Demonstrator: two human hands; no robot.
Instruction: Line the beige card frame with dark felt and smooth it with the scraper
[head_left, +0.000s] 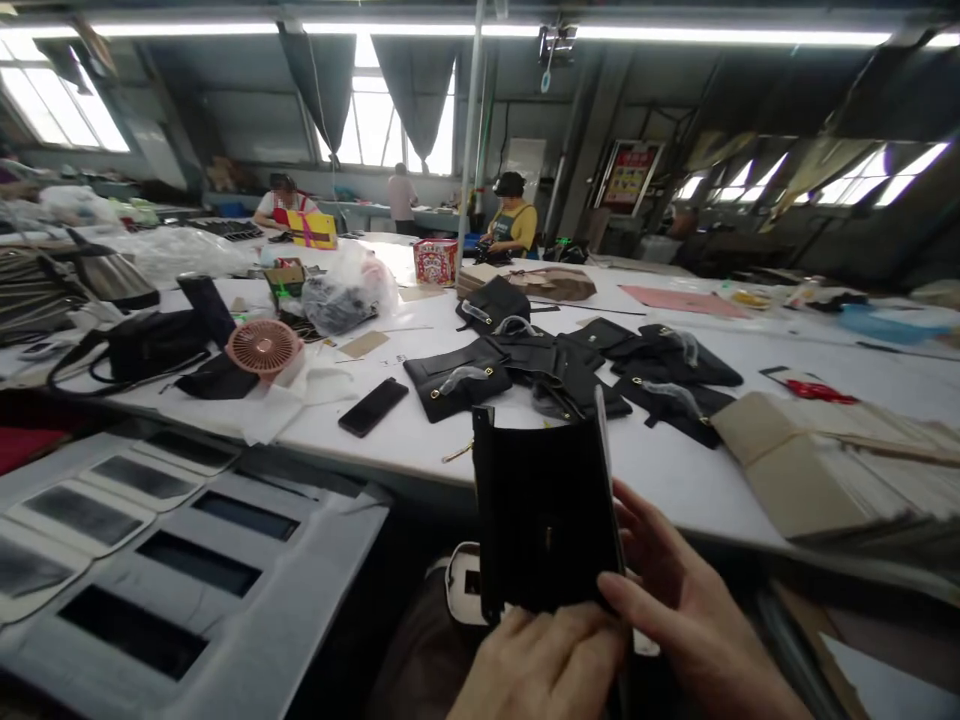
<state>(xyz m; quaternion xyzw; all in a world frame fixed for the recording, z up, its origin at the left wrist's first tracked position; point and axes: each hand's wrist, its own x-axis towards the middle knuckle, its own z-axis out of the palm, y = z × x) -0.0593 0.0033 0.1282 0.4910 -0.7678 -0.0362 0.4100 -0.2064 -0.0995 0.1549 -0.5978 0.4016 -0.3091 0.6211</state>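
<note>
Upright before me stands a black leather bag (546, 500), its dark inside facing me, with a small metal piece near its middle. My right hand (675, 590) grips its right side, thumb over the edge and fingers behind. Across the bottom edge lie the curled fingers of my left hand (544, 660), closed on the bag; its fingertips are hidden. A pale strip (602, 430) runs along the bag's upper right edge. Below and left of it is a cream-rimmed piece (463, 590), partly covered. Beyond, several black bag pieces (461, 378) with wrapped handles lie on the white table (420, 440).
A phone (373, 407) and a pink fan (264, 348) are on the table to the left. At right sits a stack of cardboard (795, 465). A grey board (285, 590) with rectangular cutouts fills the lower left. A co-worker (512, 218) sits across the table.
</note>
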